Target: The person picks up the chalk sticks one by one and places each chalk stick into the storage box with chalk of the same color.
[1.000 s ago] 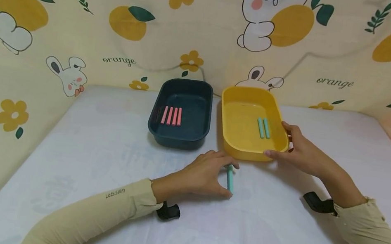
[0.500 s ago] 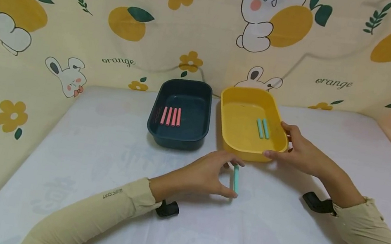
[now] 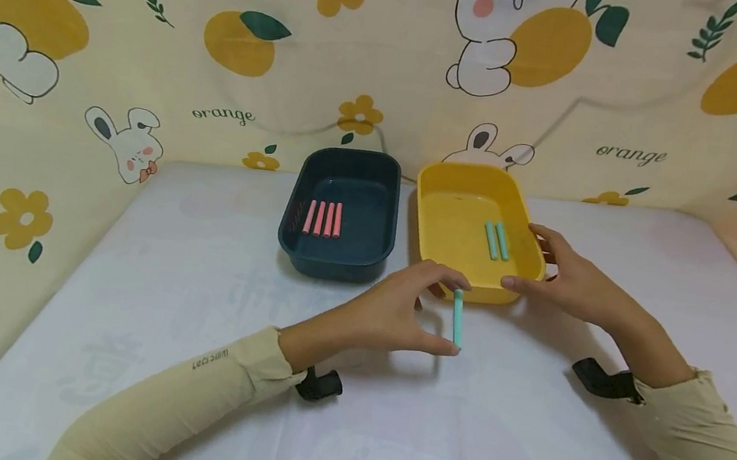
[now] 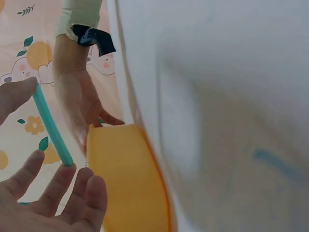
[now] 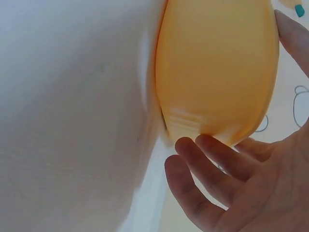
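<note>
Head view: the left hand (image 3: 392,316) pinches a teal stick (image 3: 457,318) end to end between thumb and forefinger, just above the white table (image 3: 189,299) and just in front of the yellow tray (image 3: 458,195). The right hand (image 3: 563,277) cups that tray's near right corner, thumb on the front rim and fingers along the side. Two teal sticks (image 3: 497,241) lie side by side inside it. To its left stands a dark tray (image 3: 336,257) with four pink sticks (image 3: 324,218).

Left wrist view: the teal stick (image 4: 50,126) spans from thumb tip to fingertip, with the other fingers (image 4: 82,193) loosely spread. The yellow tray (image 4: 128,179) is just beyond.

Right wrist view: the right hand's fingers (image 5: 212,164) are curved against the yellow tray's (image 5: 217,67) wall.
</note>
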Available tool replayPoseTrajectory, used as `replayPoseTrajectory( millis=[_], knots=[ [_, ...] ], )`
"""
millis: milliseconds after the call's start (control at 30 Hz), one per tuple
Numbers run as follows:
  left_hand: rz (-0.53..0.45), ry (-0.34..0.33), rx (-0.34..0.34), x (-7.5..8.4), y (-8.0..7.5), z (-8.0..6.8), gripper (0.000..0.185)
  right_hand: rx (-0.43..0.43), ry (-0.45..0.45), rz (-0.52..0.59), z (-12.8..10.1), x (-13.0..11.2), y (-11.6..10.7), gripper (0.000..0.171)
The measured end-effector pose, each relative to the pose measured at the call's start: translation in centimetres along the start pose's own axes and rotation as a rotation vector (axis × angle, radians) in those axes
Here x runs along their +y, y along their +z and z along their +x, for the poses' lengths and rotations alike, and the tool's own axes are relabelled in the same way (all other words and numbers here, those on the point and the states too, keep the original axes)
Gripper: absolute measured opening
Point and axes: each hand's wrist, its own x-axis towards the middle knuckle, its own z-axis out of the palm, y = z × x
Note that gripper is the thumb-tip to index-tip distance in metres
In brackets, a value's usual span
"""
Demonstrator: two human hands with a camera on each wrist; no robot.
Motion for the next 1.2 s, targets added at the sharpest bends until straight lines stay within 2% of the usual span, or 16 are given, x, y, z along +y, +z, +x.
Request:
replayPoseTrajectory(
  millis=[133, 367, 700, 933, 1200],
  knots=[
    [-0.051, 0.040, 0.068, 0.2, -0.5, 0.4, 0.070, -0.001, 0.004, 0.000, 0.0, 0.0, -0.1, 0.110],
    [-0.063, 0.038, 0.133, 0.0, -0.9, 1.4, 0.069, 0.005, 0.007, -0.007, -0.3, 0.1, 0.0, 0.109],
    [-0.038, 0.020, 0.154, -0.7, -1.5, 2.7, 0.071, -0.019, 0.005, -0.026, -0.3, 0.0, -0.2, 0.112],
    [-0.004, 0.016, 0.164, -0.6, -2.2, 4.1, 0.073, -0.010, -0.001, -0.003, -0.3, 0.1, -0.1, 0.111],
    [0.073, 0.088, 0.168, -1.2, -2.4, 5.8, 0.080, -0.021, 0.005, -0.004, -0.3, 0.1, 0.0, 0.112]
  ],
)
